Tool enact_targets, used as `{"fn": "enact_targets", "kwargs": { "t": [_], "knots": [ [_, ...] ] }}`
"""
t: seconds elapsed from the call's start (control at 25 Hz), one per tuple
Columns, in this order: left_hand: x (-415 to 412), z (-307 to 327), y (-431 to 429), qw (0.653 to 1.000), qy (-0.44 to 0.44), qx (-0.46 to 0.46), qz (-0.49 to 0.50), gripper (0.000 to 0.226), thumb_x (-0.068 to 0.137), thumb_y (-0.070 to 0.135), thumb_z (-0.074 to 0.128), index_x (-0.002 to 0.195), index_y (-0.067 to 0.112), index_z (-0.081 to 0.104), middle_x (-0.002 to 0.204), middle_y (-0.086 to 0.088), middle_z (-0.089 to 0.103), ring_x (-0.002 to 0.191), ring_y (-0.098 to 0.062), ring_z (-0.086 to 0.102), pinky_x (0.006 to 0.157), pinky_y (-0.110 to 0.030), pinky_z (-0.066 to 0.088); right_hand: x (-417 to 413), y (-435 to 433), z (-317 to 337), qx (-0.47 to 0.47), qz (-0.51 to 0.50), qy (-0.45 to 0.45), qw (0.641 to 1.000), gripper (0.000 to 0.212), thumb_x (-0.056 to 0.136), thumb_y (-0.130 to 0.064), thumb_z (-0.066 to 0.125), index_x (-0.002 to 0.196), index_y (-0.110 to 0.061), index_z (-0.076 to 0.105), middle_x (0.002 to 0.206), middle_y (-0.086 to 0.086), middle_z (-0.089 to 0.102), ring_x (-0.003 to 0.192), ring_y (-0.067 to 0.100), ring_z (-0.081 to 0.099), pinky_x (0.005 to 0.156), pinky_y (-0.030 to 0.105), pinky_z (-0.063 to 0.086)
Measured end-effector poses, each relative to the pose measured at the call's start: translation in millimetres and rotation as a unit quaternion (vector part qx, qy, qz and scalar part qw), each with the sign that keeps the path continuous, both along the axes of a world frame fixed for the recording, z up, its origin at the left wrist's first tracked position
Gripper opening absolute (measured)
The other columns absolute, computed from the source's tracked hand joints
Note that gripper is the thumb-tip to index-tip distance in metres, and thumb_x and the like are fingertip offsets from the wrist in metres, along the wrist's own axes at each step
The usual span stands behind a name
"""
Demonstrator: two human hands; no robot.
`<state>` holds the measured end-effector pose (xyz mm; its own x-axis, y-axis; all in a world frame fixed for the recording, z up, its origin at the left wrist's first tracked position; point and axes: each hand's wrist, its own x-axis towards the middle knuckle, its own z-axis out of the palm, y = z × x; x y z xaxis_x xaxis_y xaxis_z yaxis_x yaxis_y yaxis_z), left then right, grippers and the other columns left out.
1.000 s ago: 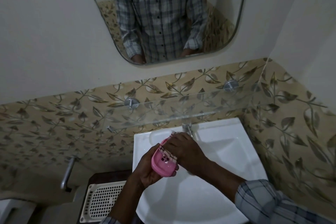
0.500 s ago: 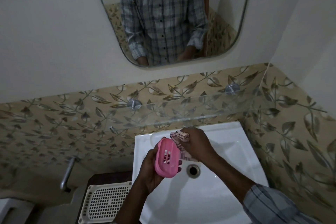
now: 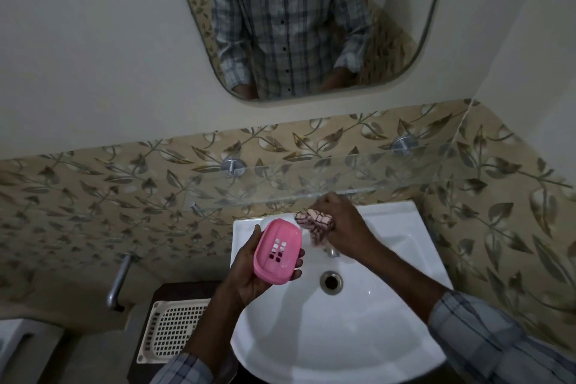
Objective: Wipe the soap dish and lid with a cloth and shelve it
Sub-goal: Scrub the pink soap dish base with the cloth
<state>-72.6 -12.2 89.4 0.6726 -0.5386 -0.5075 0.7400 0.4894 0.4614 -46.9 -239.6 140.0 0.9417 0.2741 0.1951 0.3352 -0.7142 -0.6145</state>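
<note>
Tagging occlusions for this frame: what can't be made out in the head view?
- Lid: nowhere in the head view.
- Cloth: mostly bunched inside the right hand.
- Tap: largely behind the right wrist.
- Soap dish far side: turned away, against the left hand.

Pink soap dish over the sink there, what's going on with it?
A person stands at a white sink, cleaning a pink soap dish. The left hand holds the dish over the basin, tilted so its slotted inside faces the camera. The right hand grips a bunched checked cloth just by the dish's far edge; whether they touch is unclear. The dish is not yet on the glass shelf above the sink.
</note>
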Motion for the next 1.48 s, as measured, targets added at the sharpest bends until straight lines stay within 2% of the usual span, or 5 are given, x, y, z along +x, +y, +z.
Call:
{"fn": "enact_targets", "kwargs": {
  "t": [0.2,0.88,1.2,1.32,1.48],
  "knots": [
    [6,7,-5,0.997,0.031,0.018,-0.064,0.073,0.081,0.052,0.061,0.124,-0.007,0.061,0.112,-0.033,0.062,0.092,-0.046,0.064,0.088,-0.057,0.052,-20,-2,-31,-0.18,0.104,-0.258,0.944,0.032,0.079,-0.012,0.054,0.105,-0.019,0.072,0.105,0.008,0.069,0.098,0.031,0.063,0.086,0.044,0.047],
    [18,11,-17,0.987,0.019,0.137,-0.085,0.057,0.084,0.052,0.055,0.111,0.005,0.072,0.102,-0.021,0.07,0.087,-0.035,0.066,0.084,-0.048,0.051,-40,8,-53,-0.084,0.126,-0.25,0.956,0.026,0.074,-0.013,0.076,0.099,-0.02,0.076,0.102,0.001,0.074,0.101,0.028,0.066,0.099,0.043,0.041],
    [9,-1,-30,0.985,-0.047,0.163,0.042,0.054,0.092,0.046,0.055,0.126,0.005,0.066,0.118,-0.025,0.068,0.102,-0.034,0.068,0.092,-0.046,0.053,-48,22,-11,0.266,-0.065,0.201,0.941,0.015,0.083,-0.027,0.077,0.09,-0.014,0.075,0.083,0.0,0.077,0.077,0.012,0.073,0.073,0.042,0.061],
    [6,4,-38,0.982,-0.079,0.166,0.053,0.049,0.087,0.048,0.055,0.117,0.014,0.073,0.123,-0.02,0.069,0.108,-0.033,0.067,0.093,-0.046,0.052,-38,23,-1,0.145,-0.242,0.078,0.956,0.018,0.085,-0.025,0.074,0.101,-0.017,0.071,0.094,0.003,0.078,0.088,0.022,0.072,0.071,0.024,0.053],
    [9,3,-41,0.978,-0.052,0.187,0.073,0.052,0.09,0.048,0.053,0.113,0.006,0.072,0.112,-0.021,0.071,0.102,-0.033,0.069,0.09,-0.043,0.056,-79,51,-16,0.146,-0.09,0.047,0.984,0.049,0.079,-0.003,0.064,0.119,-0.029,0.056,0.106,0.001,0.074,0.097,0.023,0.07,0.079,0.035,0.058]
  ]
}}
